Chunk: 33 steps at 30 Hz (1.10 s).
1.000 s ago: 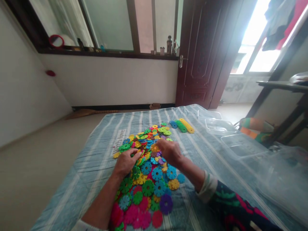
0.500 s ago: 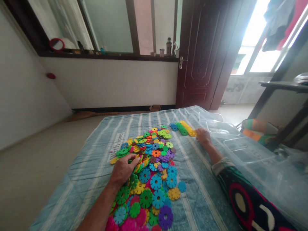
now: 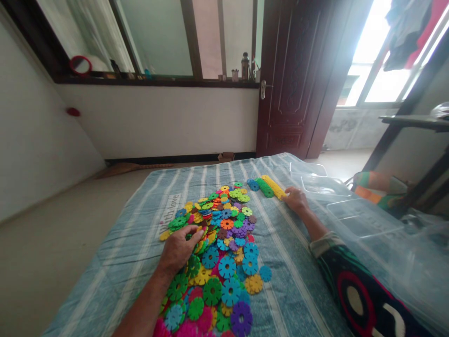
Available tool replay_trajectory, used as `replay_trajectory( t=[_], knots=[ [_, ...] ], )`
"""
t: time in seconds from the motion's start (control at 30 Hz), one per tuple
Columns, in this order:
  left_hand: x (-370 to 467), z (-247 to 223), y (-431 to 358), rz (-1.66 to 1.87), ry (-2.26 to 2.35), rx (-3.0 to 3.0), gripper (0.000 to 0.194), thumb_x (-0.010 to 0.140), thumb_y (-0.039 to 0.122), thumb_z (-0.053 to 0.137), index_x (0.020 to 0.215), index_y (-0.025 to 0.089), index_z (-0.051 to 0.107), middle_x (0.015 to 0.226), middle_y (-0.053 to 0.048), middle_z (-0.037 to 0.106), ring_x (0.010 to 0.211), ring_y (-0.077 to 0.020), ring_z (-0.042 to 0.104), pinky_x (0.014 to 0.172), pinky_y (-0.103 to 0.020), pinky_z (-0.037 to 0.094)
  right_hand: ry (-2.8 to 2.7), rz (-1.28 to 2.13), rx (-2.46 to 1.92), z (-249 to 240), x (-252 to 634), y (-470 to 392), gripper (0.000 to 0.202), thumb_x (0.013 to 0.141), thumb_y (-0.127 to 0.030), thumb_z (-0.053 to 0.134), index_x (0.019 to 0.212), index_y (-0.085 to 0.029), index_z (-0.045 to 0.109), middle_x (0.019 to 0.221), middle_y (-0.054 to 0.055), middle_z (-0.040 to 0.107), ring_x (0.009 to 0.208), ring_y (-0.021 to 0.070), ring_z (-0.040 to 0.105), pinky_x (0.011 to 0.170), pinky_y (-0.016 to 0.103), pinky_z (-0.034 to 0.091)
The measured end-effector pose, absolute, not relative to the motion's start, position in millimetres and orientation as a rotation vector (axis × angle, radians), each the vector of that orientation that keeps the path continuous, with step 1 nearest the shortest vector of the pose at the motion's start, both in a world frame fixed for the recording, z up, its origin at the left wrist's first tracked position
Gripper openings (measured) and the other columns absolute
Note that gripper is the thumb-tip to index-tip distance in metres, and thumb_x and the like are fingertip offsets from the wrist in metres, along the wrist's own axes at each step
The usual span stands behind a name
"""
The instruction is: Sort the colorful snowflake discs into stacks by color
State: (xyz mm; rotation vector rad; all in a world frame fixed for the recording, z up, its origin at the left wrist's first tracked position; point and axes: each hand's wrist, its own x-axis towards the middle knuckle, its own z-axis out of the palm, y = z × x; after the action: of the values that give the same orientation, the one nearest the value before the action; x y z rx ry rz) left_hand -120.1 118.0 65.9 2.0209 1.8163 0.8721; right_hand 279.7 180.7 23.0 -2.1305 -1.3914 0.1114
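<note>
A heap of colourful plastic snowflake discs, notched round the rim, spreads over the striped cloth. At its left side my left hand is closed in a pinch, with a yellow disc at the fingertips. Beyond the heap, to the right, a row of overlapping yellow discs lies alongside a green row and a short blue row. My right hand is closed at the near end of the yellow row; its fingertips press on the last yellow disc there.
Clear plastic containers stand along the right edge of the cloth-covered surface. One blue disc lies at the heap's right edge. Past the far edge are a wall and a brown door. A dark shelf is at the right.
My right hand has shifted slightly at the near end of the yellow row, and its fingers are a little more raised. My left hand stays in nearly the same place.
</note>
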Motion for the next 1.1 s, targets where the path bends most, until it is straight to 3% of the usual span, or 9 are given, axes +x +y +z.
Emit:
replay_trajectory(
  t=[0.43, 0.87, 1.0, 1.1],
  knots=[
    [-119, 64, 119, 0.836, 1.843, 1.987, 0.042, 0.066, 0.056, 0.052, 0.082, 0.021, 0.070, 0.089, -0.003, 0.074, 0.087, -0.0249, 0.067, 0.083, -0.031, 0.049, -1.411, 0.115, -2.133, 23, 279, 190, 0.033, 0.071, -0.034, 0.064, 0.101, -0.019, 0.069, 0.083, 0.004, 0.068, 0.081, 0.0185, 0.061, 0.069, 0.026, 0.041],
    [-117, 61, 113, 0.868, 1.760, 2.005, 0.040, 0.070, 0.054, 0.051, 0.080, 0.019, 0.070, 0.080, -0.002, 0.072, 0.078, -0.0208, 0.066, 0.073, -0.029, 0.047, -1.409, 0.108, -2.102, 37, 267, 159, 0.025, 0.078, -0.031, 0.060, 0.096, -0.018, 0.071, 0.085, 0.006, 0.070, 0.079, 0.0190, 0.062, 0.065, 0.025, 0.039],
    [-116, 62, 111, 0.857, 1.714, 1.963, 0.039, 0.070, 0.052, 0.053, 0.078, 0.018, 0.070, 0.076, -0.002, 0.071, 0.073, -0.0194, 0.064, 0.069, -0.028, 0.047, -1.624, 0.106, -1.920, 62, 228, 141, 0.017, 0.078, -0.026, 0.060, 0.086, -0.018, 0.072, 0.075, 0.004, 0.067, 0.070, 0.0171, 0.060, 0.062, 0.025, 0.038],
    [-118, 61, 112, 0.862, 1.688, 1.948, 0.039, 0.069, 0.051, 0.053, 0.079, 0.017, 0.070, 0.077, -0.002, 0.071, 0.074, -0.0192, 0.064, 0.068, -0.028, 0.047, -1.988, 0.196, -1.542, 80, 173, 111, 0.014, 0.081, -0.023, 0.058, 0.078, -0.019, 0.071, 0.072, 0.002, 0.064, 0.067, 0.0135, 0.057, 0.062, 0.024, 0.038]
  ],
)
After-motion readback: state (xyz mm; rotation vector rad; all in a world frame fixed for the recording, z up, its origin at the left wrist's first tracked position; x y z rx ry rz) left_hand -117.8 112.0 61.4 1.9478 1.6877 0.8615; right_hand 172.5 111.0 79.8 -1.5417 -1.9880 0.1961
